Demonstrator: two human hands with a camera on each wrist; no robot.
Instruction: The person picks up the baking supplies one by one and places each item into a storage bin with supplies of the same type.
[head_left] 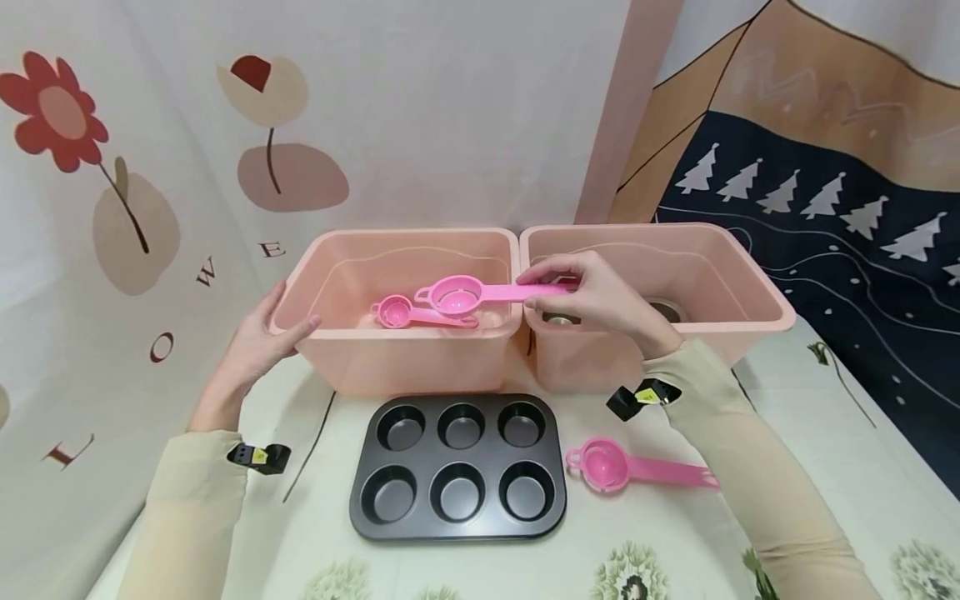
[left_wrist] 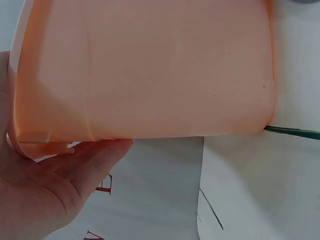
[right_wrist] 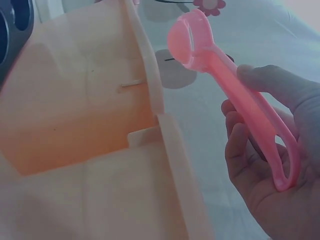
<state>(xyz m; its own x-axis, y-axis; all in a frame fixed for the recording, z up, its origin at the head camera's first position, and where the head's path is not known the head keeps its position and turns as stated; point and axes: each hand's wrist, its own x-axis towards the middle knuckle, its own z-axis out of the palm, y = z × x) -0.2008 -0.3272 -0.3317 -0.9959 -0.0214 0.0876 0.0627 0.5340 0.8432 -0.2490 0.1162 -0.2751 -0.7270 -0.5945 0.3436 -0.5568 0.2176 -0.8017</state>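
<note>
My right hand [head_left: 588, 292] pinches the handle of a pink egg separator [head_left: 459, 296], holding it level above the left peach plastic bin [head_left: 405, 358]. In the right wrist view, the thumb lies on top of its handle [right_wrist: 240, 95] and the fingers curl beneath. At the left bin's front left corner, my left hand [head_left: 258, 337] grips the rim, with the fingers [left_wrist: 107, 155] along the outer side. Inside that bin lies another pink egg separator [head_left: 395, 311], partly behind the held one. A third pink egg separator [head_left: 606, 467] rests on the table near my right forearm.
A second peach bin [head_left: 757, 325] stands right beside the first, with round metallic items [head_left: 667, 311] inside, partly hidden. In front lies a dark muffin tin [head_left: 459, 535] on the flowered tablecloth [head_left: 465, 575]. Printed curtain [head_left: 450, 108] hangs close behind the bins.
</note>
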